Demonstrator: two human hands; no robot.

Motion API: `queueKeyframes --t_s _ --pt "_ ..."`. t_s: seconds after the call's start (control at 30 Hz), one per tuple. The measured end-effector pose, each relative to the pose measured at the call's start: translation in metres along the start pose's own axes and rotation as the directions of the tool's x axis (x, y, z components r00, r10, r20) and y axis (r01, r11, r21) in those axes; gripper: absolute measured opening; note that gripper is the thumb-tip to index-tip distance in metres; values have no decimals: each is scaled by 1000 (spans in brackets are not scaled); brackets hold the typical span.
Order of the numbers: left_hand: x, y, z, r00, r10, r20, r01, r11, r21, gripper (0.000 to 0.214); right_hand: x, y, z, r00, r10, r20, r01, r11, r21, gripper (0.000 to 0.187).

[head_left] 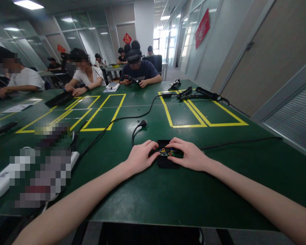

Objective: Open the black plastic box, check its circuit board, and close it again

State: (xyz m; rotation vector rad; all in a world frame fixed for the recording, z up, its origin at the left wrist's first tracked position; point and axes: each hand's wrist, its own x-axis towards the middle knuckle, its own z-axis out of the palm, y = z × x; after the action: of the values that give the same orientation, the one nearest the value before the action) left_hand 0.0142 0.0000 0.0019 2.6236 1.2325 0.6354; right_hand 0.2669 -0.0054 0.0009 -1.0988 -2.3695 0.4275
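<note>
A small green circuit board point(164, 154) with copper-coloured coils sits over a black plastic casing point(168, 164) on the table in front of me. My left hand point(142, 157) curls in from the left, its thumb and finger closed at the board's left end. From the other side my right hand point(191, 154) grips around the board's right end, thumb below and fingers above. Part of the board and casing is hidden by my fingers. A black cord point(241, 142) runs off to the right from behind my right hand. Beyond my left hand lies a black power plug point(142, 124).
Yellow tape rectangles point(104, 129) mark the green table point(132, 207). Black cabled devices point(206, 92) lie at the far right. White power strips point(2, 180) are at the left. A long black cable point(127, 117) crosses the middle. Several people sit across the table and beyond.
</note>
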Motion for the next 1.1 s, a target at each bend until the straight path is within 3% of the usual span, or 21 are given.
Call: queueKeyframes --t_s 0.27,0.57,1.1 --pt "2 -11 0 999 36 27 -33 994 -102 23 3 2 6 999 34 -41 -34 999 2 30" --pt "4 -17 -4 988 116 98 -111 992 -52 34 6 1 7 998 34 -56 -34 999 3 30" --pt "2 -11 -3 998 61 24 -57 989 -136 28 2 20 -13 996 40 -78 -36 998 47 32"
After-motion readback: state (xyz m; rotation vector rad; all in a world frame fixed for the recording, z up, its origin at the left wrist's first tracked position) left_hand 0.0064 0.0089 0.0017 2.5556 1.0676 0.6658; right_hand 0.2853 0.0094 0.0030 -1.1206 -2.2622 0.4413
